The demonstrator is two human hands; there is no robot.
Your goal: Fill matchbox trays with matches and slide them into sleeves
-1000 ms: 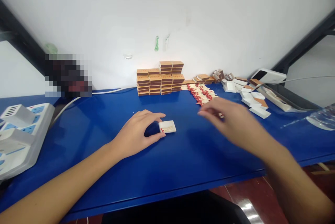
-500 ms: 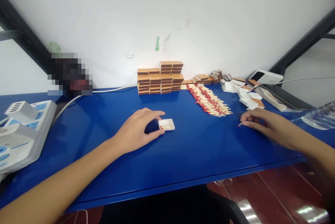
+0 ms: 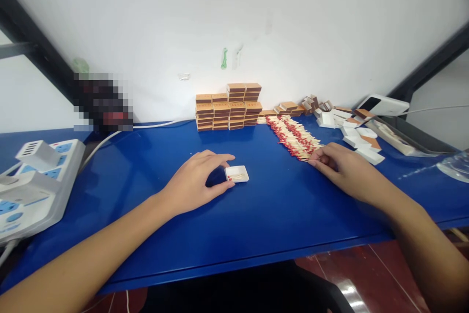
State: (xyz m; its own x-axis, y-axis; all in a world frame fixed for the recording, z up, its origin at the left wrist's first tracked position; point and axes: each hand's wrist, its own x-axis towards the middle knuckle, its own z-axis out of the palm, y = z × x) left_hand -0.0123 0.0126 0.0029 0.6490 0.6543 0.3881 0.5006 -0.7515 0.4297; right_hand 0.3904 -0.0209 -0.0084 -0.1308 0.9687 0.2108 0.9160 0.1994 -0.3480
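Note:
A small white matchbox tray (image 3: 242, 170) lies on the blue table with a few red-tipped matches inside, toward its left end. My left hand (image 3: 194, 181) holds that end between thumb and fingers, the thumb touching its near corner. To the right, a long heap of red-headed matches (image 3: 293, 137) spreads over the tabletop. My right hand (image 3: 340, 166) is at the heap's near right end, thumb and forefinger pinched on a match there. The fingers partly hide what lies between them.
Stacked closed matchboxes (image 3: 229, 113) stand against the wall. Loose white trays and brown sleeves (image 3: 362, 139) lie right of the heap, beside a dark open container (image 3: 414, 139) and a white device (image 3: 384, 105). A white power strip (image 3: 69, 176) with plugs sits at the left.
My right hand has moved left, from beside the loose trays to the match heap's near end. My left hand stays at the tray. The view has shifted slightly.

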